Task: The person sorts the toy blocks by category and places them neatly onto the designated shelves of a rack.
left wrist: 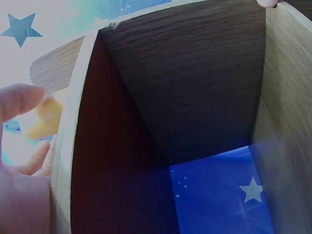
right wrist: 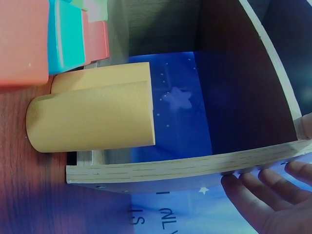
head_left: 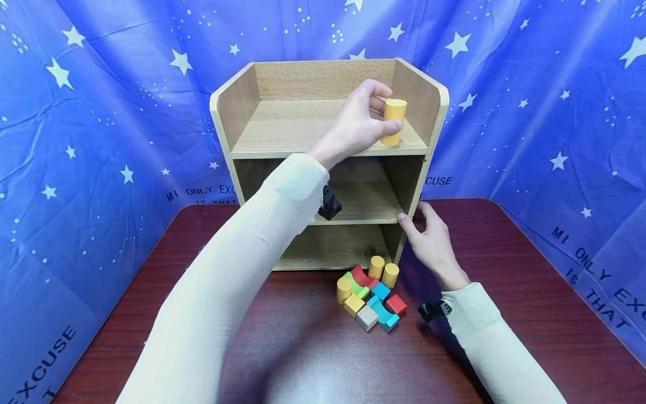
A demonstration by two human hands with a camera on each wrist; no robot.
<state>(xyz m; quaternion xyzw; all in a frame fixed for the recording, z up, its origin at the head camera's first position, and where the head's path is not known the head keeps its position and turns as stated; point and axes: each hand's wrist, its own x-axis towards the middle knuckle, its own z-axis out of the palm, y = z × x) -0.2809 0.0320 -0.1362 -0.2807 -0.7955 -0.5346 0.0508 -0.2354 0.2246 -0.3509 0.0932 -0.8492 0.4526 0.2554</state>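
Note:
My left hand pinches a yellow cylinder block between thumb and fingers, upright at the right front of the top shelf. In the left wrist view the yellow cylinder block shows partly behind the shelf edge. Lower down, my right hand grips the right side panel of the wooden shelf unit. Its thumb rests at the front edge by the middle shelf, and its fingers lie along the panel's outer face. Two more yellow cylinders stand in front of the bottom shelf.
A cluster of blocks lies before the unit: a red arch, a green arch, a blue arch, a red block, a grey block and others. The reddish-brown table meets a blue star curtain.

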